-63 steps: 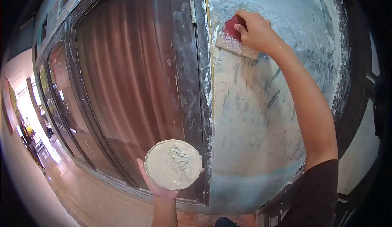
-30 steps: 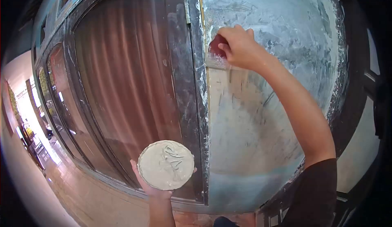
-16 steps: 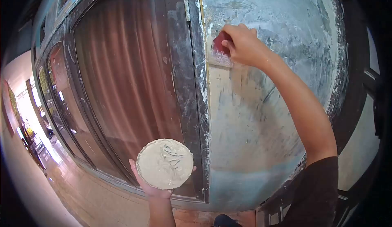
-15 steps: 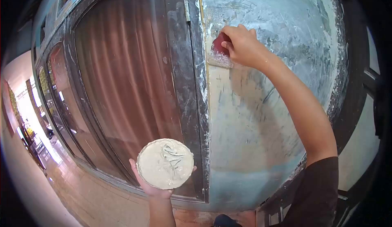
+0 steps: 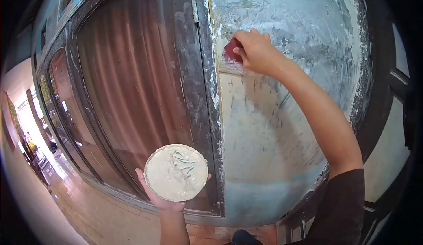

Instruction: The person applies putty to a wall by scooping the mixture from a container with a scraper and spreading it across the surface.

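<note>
My right hand [image 5: 255,53] is closed around the red handle of a wide paintbrush [image 5: 232,63]. The brush's paint-smeared lower end rests against the wall [image 5: 264,113], close beside the dark door frame. Below the brush, the wall carries a streaky cream coat; above, it is patchy blue-grey. Low in front of me, my left hand [image 5: 165,203] supports a round tub of thick cream paint [image 5: 169,174] from beneath, its fingers wrapped round the sides and partly hidden. Dark greenish streaks mark the paint's surface.
A dark-framed glass door [image 5: 132,77] with a reddish-brown curtain behind it stands left of the wall. Its hinge [image 5: 195,9] shows near the top. Another dark frame [image 5: 383,68] borders the wall on the right. Tiled floor [image 5: 105,214] runs off to the left.
The view has shifted slightly, so the door and wall sit a little farther left. The brush stays at nearly the same spot on the wall; both hands keep their holds.
</note>
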A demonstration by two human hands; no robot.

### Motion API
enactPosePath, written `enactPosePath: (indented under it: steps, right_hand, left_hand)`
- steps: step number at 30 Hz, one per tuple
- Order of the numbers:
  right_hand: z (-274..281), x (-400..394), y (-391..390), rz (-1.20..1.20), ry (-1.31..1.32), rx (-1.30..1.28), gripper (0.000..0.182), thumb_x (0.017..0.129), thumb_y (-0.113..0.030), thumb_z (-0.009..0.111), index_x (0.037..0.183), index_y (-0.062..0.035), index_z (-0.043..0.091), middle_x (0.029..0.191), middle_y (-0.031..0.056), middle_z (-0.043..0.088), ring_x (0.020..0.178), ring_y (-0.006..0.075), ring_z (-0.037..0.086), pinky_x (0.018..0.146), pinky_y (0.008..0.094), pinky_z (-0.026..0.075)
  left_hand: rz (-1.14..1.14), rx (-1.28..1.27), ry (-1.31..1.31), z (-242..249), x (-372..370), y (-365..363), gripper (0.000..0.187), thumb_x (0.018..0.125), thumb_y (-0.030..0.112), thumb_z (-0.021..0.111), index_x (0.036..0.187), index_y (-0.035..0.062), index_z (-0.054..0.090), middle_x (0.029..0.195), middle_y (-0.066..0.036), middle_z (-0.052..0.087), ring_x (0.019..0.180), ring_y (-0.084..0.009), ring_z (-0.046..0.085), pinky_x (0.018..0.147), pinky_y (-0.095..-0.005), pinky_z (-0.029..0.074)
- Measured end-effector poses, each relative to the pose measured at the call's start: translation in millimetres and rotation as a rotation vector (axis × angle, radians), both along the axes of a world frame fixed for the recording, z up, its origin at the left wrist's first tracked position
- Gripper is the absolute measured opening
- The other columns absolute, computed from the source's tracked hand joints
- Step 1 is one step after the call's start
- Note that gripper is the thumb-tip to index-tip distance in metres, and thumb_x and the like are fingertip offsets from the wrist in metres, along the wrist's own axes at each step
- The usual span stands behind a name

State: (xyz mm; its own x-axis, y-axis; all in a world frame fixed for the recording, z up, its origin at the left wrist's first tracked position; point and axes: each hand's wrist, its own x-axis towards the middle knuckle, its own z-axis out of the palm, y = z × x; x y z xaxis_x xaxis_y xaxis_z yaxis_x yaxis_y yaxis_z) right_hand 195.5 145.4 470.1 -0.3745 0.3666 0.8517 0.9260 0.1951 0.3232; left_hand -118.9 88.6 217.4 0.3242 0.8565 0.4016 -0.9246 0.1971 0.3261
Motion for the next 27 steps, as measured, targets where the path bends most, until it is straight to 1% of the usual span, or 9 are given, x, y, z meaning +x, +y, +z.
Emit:
enactPosePath:
  steps: [2, 5, 6, 9, 11, 13, 16, 20, 27]
  right_hand:
    - [8.3, 6.1, 2.5, -0.035, -0.008, 0.022, 0.016, 0.096, -0.016, 0.066, 0.104, -0.0040, 0.062, 0.094, 0.0197, 0.071, 0.090, 0.0424, 0.065, 0.081, 0.0562, 0.047]
    - [42.1, 24.4, -4.4, -0.102, 0.398, 0.122, 0.021, 0.097, -0.019, 0.066, 0.110, -0.0022, 0.061, 0.097, 0.0203, 0.071, 0.090, 0.0403, 0.068, 0.083, 0.0481, 0.051]
    - [47.4, 33.0, -9.4, -0.101, 0.401, 0.121, 0.021, 0.097, -0.019, 0.066, 0.110, -0.0022, 0.061, 0.097, 0.0203, 0.071, 0.090, 0.0403, 0.068, 0.083, 0.0481, 0.051]
    - [55.9, 32.1, -26.9, 0.133, 0.475, 0.166, 0.017, 0.098, -0.018, 0.064, 0.106, -0.0033, 0.063, 0.099, 0.0190, 0.074, 0.098, 0.0400, 0.069, 0.083, 0.0480, 0.051]
    - [45.8, 8.3, -45.5, 0.334, 0.347, 0.079, 0.011, 0.097, -0.012, 0.064, 0.104, -0.0041, 0.064, 0.095, 0.0171, 0.073, 0.094, 0.0382, 0.067, 0.082, 0.0434, 0.053]
    - [28.5, -11.7, -54.1, 0.367, -0.019, 0.091, 0.014, 0.094, -0.001, 0.062, 0.108, -0.0048, 0.063, 0.093, 0.0150, 0.070, 0.088, 0.0338, 0.062, 0.080, 0.0397, 0.051]
    - [-6.7, -49.7, -72.6, 0.325, -0.226, -0.099, 0.016, 0.085, 0.001, 0.066, 0.098, -0.0083, 0.065, 0.087, 0.0086, 0.068, 0.090, 0.0324, 0.060, 0.078, 0.0415, 0.051]
    - [-47.8, -69.2, -92.9, 0.349, -0.466, -0.246, 0.016, 0.088, -0.010, 0.063, 0.099, -0.0203, 0.068, 0.095, -0.0032, 0.072, 0.105, 0.0232, 0.061, 0.081, 0.0412, 0.052]
    - [-74.7, -65.7, -96.2, 0.391, -0.621, -0.076, 0.013, 0.082, -0.017, 0.066, 0.092, -0.0102, 0.070, 0.091, 0.0031, 0.068, 0.108, 0.0252, 0.062, 0.091, 0.0390, 0.052]
  left_hand:
    - [0.009, -0.003, -0.010, -1.9, 0.4, 1.2, 0.094, 0.093, 0.083, 0.029, 0.156, 0.0137, 0.039, 0.160, -0.018, 0.038, 0.137, -0.0547, 0.043, 0.096, -0.0892, 0.033]
    - [0.024, -0.005, -0.029, -4.3, 0.9, 4.2, 0.096, 0.093, 0.083, 0.031, 0.157, 0.0108, 0.037, 0.158, -0.022, 0.040, 0.135, -0.0585, 0.043, 0.097, -0.0884, 0.033]
    - [0.025, -0.006, -0.027, -3.1, 0.1, 5.0, 0.096, 0.093, 0.083, 0.031, 0.157, 0.0108, 0.037, 0.158, -0.022, 0.040, 0.135, -0.0585, 0.043, 0.097, -0.0884, 0.033]
    - [0.000, -0.034, -0.116, 5.8, -0.7, 9.0, 0.094, 0.094, 0.081, 0.031, 0.155, 0.0101, 0.040, 0.158, -0.021, 0.041, 0.135, -0.0587, 0.043, 0.097, -0.0890, 0.033]
    - [0.024, -0.067, -0.106, 12.9, 0.1, 10.7, 0.093, 0.095, 0.080, 0.030, 0.155, 0.0096, 0.040, 0.158, -0.021, 0.041, 0.135, -0.0590, 0.043, 0.097, -0.0896, 0.032]
    - [0.035, -0.034, -0.066, 18.2, 3.4, 12.6, 0.094, 0.095, 0.080, 0.031, 0.155, 0.0094, 0.039, 0.158, -0.021, 0.040, 0.135, -0.0592, 0.042, 0.097, -0.0898, 0.031]
    - [0.061, -0.002, -0.006, 22.2, 7.0, 16.3, 0.094, 0.094, 0.081, 0.031, 0.156, 0.0101, 0.039, 0.159, -0.022, 0.039, 0.136, -0.0593, 0.041, 0.098, -0.0904, 0.029]
    - [-0.026, 0.039, -0.048, 30.3, 12.7, 8.6, 0.095, 0.094, 0.081, 0.030, 0.157, 0.0098, 0.037, 0.160, -0.022, 0.037, 0.139, -0.0571, 0.040, 0.099, -0.0901, 0.029]
    - [-0.001, 0.076, 0.016, 29.3, 20.3, 4.7, 0.094, 0.095, 0.081, 0.028, 0.152, 0.0086, 0.044, 0.156, -0.020, 0.043, 0.136, -0.0475, 0.048, 0.104, -0.0766, 0.040]
